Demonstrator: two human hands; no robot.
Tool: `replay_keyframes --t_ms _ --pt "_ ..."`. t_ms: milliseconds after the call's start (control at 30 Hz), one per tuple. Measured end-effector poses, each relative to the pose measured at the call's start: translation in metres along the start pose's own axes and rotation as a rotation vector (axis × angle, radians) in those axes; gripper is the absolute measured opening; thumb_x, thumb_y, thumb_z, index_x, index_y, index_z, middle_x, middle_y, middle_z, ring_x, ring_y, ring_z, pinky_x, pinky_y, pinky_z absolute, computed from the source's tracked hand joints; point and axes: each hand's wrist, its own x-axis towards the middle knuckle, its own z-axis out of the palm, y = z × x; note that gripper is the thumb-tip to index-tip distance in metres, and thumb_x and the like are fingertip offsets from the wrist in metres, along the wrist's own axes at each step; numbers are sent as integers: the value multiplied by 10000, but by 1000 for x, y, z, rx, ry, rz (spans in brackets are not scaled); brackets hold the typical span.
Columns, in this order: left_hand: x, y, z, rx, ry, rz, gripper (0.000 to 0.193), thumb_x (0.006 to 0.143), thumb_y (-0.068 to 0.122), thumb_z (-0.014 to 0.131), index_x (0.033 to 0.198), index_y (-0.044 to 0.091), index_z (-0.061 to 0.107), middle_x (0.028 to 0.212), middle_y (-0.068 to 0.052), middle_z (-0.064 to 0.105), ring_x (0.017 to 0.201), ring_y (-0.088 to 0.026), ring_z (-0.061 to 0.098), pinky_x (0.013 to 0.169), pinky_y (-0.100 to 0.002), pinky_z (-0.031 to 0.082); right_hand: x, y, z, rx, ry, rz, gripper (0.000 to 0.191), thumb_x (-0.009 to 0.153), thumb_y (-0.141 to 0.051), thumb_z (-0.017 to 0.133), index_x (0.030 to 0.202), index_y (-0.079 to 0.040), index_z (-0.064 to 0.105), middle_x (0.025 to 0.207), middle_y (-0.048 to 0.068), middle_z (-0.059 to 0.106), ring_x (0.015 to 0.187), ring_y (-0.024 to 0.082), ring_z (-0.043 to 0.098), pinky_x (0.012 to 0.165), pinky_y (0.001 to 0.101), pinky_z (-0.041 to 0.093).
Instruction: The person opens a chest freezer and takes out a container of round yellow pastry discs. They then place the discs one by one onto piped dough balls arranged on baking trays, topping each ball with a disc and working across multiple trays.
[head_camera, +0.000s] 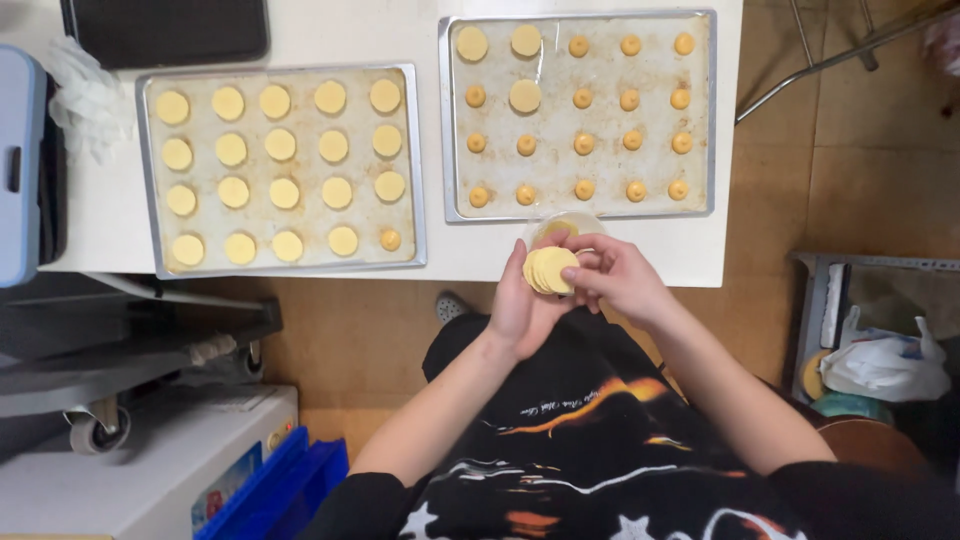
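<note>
Softly held, in the left hand (520, 305), a stack of yellow discs (550, 270). Kept half closed around it, with the palm behind and the thumb and fingers curled at the sides. Stood the stack on its edge, just above the lap and close to the near edge of the white table (640, 250).

Looked thin, light and soft, like cookie dough. Probably easy to bend, tear or squash, and maybe a bit sticky. Best taken by the rim, one disc at a time, with only a tiny squeeze.

Came in from the other side with the right hand (622, 282). Bent the fingers and set the tips on the front disc of the stack. Could not tell whether pinched it or only touched it.

Brought both forearms in from the body, wrists close together, hands meeting in the middle.

Just past the hands, a small clear cup (570, 222) on the table. Farther past it, a metal tray (712, 120) with little round dough balls (584, 143), a few capped with flat discs. Off past the left hand, a second tray (150, 170), nearly every spot topped with a flat disc.
</note>
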Motion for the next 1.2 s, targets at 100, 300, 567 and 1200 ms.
replay_keyframes --t_ms 100,300,567,1200 --pt "-5 3 1 -13 210 -50 513 1119 472 268 1432 103 439 1372 -126 563 1283 -268 574 1060 -485 480 -15 -1 23 -323 157 -200 434 869 -167 766 1271 -53 646 955 47 700 692 107 659 544 263 493" --pt "-7 0 -13 24 285 -84 492 1105 397 337 1429 49 465 1363 -133 567 1229 -256 612 1007 -437 554 -25 -16 35 -667 127 -282 750 643 -191 917 1325 -86 622 1187 83 591 762 159 618 641 280 570" --pt "16 0 -7 106 242 -26 460 1050 127 451 1487 -11 420 1425 -201 562 1296 -313 589 1039 -458 538 1 -23 -27 -627 56 -237 601 682 -191 895 1205 -53 632 1159 49 625 817 130 652 661 270 587" --pt "122 -16 10 90 501 184 417 1037 122 504 1407 -69 491 1345 -229 618 1130 -312 674 973 -480 596 284 -93 -167 -940 224 -635 348 792 -204 931 1009 -62 699 1198 59 653 978 240 658 812 351 573"
